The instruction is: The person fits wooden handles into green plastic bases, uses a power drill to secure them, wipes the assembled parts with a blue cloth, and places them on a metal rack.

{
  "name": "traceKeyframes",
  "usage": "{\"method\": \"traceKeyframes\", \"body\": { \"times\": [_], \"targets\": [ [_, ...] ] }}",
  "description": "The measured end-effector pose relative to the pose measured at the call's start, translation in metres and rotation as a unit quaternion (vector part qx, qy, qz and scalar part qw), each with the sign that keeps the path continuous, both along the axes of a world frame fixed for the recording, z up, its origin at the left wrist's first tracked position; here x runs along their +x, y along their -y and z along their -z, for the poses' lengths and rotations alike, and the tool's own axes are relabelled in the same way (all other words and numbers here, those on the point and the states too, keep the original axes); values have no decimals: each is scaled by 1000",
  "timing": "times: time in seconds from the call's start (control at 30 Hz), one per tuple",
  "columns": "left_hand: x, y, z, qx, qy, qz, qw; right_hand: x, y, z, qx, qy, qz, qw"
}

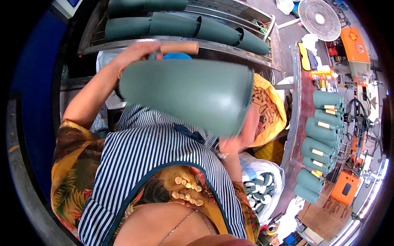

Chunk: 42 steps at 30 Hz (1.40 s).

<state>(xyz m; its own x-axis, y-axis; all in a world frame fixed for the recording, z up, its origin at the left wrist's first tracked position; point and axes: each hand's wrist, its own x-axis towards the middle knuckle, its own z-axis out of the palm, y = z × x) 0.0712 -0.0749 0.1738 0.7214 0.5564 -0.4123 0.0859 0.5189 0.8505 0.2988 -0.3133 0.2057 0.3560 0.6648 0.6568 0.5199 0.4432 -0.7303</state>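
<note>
A dark green jug-like cylinder lies sideways across my lap, held up in front of my striped apron. It is slightly blurred. A tan wooden handle grip sticks out along its upper side. My left hand is closed at the left end, around the green strap beside the wooden grip. At the other end, my right hand holds the lower right rim, with part of its fingers hidden by the cylinder and smeared by motion.
Beyond my hands, several green cylinders lie in a metal rack. To the right stands a yellow sack of wooden grips, above a white bag of green and white parts. Handled green jugs line the red-brown bench. A fan stands far right.
</note>
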Motion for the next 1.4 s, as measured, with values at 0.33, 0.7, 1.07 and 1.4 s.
{"method": "traceKeyframes", "body": {
  "times": [0.33, 0.7, 1.07, 1.4],
  "targets": [
    [11, 57, -26, 486, -111, -90, 862, 8, -3, 112, -141, -529, -70, 834],
    [69, 127, -13, 834, 152, 39, 529, 72, -8, 125, -273, 10, 40, 961],
    [-178, 97, 180, 388, -52, -455, 800, 4, 23, 37, -352, 5, 14, 936],
    [-437, 303, 342, -290, -316, -730, 531, 0, 8, 15, -348, 52, 128, 927]
  ]
}}
